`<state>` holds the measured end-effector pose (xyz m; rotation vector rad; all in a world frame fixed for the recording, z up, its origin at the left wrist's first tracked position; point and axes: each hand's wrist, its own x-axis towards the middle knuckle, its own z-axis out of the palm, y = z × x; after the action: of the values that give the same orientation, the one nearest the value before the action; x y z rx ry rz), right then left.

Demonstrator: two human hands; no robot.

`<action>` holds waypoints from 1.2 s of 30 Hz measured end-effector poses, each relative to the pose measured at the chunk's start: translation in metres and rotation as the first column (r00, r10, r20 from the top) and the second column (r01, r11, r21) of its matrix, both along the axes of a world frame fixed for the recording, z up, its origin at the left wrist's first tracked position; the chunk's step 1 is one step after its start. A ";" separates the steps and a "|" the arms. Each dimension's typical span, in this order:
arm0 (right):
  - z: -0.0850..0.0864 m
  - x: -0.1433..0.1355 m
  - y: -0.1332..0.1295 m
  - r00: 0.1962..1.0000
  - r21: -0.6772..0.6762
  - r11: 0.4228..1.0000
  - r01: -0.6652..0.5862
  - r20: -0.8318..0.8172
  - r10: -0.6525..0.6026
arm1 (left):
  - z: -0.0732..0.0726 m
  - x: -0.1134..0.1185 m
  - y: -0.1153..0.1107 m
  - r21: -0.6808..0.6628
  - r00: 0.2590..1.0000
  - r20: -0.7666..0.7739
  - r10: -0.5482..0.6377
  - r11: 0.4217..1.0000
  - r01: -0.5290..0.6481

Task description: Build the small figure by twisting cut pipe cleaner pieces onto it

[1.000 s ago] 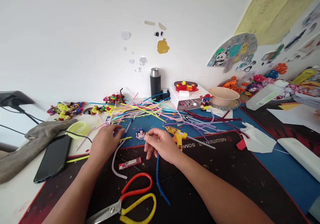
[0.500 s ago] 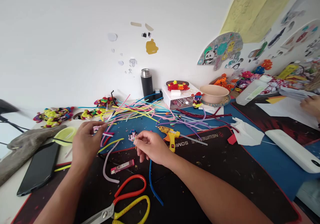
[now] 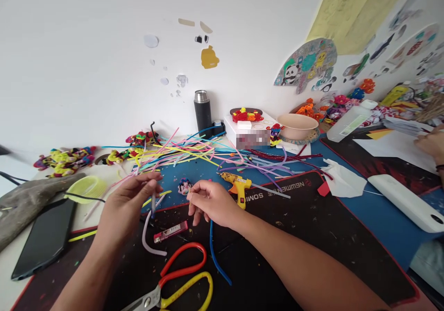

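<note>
My left hand (image 3: 130, 204) is over the dark mat's left part, thumb and fingers closed on a thin pale stick with a bluish lower end (image 3: 153, 204). My right hand (image 3: 211, 202) is pinched together in front of a small figure with a pink and white face (image 3: 184, 186); what its fingertips hold is too small to make out. A blue stem (image 3: 217, 255) lies below the right hand. Between and below the hands are a pinkish-red lighter-like item (image 3: 170, 232), a pale lilac stem (image 3: 147, 241) and scissors with red and yellow handles (image 3: 183, 260).
A yellow glue gun (image 3: 239, 187) lies right of my right hand. Coloured stems (image 3: 187, 151) are heaped behind, near a black flask (image 3: 203, 114). A phone (image 3: 45, 239) lies at left, a white device (image 3: 405, 203) at right. Another person's hand (image 3: 430, 143) is at the right edge.
My left hand has moved right, toward my right hand, and the thin stick now shows in its fingers. My right hand keeps its pinch. The view has shifted slightly.
</note>
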<state>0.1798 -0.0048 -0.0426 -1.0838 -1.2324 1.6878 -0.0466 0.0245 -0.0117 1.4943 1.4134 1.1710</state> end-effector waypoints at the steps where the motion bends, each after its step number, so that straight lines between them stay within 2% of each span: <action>1: -0.001 0.000 0.000 1.000 -0.001 1.000 0.001 -0.003 -0.001 | -0.002 0.000 0.000 -0.024 0.999 -0.005 -0.033 0.999 0.032; 5: -0.001 -0.001 -0.001 1.000 -0.018 1.000 -0.007 -0.018 0.007 | -0.004 0.002 -0.002 -0.101 0.987 0.070 -0.142 0.984 0.148; 8: 0.002 -0.001 -0.003 1.000 -0.032 0.999 -0.011 -0.015 0.010 | -0.003 0.009 -0.005 -0.079 0.973 0.155 -0.173 0.979 0.187; 11: 0.006 -0.001 -0.003 1.000 -0.037 0.999 -0.015 -0.013 0.015 | -0.002 0.014 -0.006 -0.103 0.947 0.282 -0.155 0.976 0.190; 16: 0.006 -0.001 -0.003 1.000 -0.045 0.999 -0.024 -0.021 0.023 | -0.003 0.014 -0.004 -0.289 0.911 0.405 -0.078 0.934 0.209; 23: 0.011 0.001 -0.001 1.000 -0.035 0.999 0.020 0.000 -0.020 | -0.012 0.015 -0.007 -0.281 0.937 0.342 -0.076 0.943 0.179; 30: 0.014 0.003 -0.001 0.998 0.013 0.998 0.055 0.031 -0.056 | -0.008 0.018 -0.013 -0.264 0.946 0.179 -0.271 0.913 0.311; 36: 0.012 0.004 -0.002 0.998 0.037 0.998 0.049 0.039 -0.050 | -0.005 0.020 -0.016 -0.312 0.908 0.256 -0.331 0.861 0.402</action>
<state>0.1838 -0.0063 -0.0303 -1.1223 -1.2469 1.6074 -0.0268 0.0081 -0.0167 1.2774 1.0753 0.7476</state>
